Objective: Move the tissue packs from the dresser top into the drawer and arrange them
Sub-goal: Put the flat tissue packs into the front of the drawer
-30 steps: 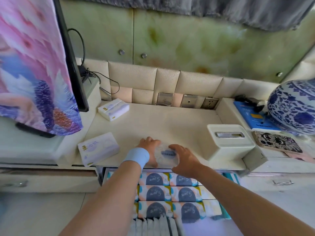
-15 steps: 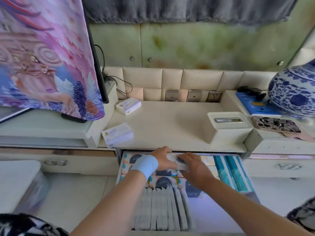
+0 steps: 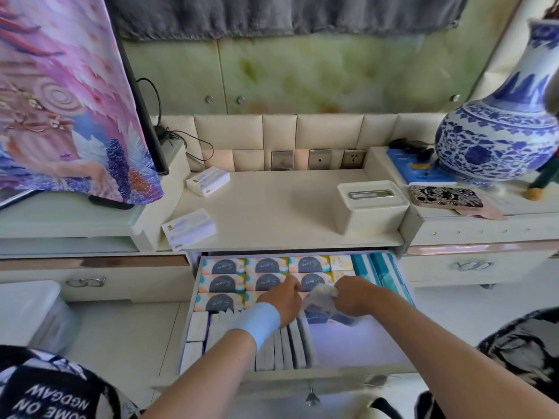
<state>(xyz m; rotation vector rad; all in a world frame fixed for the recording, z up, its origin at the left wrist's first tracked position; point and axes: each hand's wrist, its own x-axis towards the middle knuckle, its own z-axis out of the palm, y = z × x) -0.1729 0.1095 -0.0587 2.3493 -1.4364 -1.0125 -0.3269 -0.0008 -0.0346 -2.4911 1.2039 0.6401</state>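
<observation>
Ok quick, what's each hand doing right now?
Left hand: beside the tissue pack, fingers hidden, grip cannot be told.
Right hand: closed on the blurred tissue pack above the drawer.

At your 2 o'clock the vase (image 3: 496, 140) is glossy glazed ceramic. The dresser top (image 3: 272, 207) looks smooth, satin cream. At 12 o'clock, the curtain (image 3: 272, 13) is fuzzy grey cloth. The tissue pack (image 3: 320, 300) you grip wears shiny plastic film.

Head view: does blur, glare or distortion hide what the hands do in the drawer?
Head view: the pack in the right hand, beside the left hand, is motion-smeared; bright light washes out the bare drawer floor; the wide lens bows the vase; packs in rows look sharp.
</observation>
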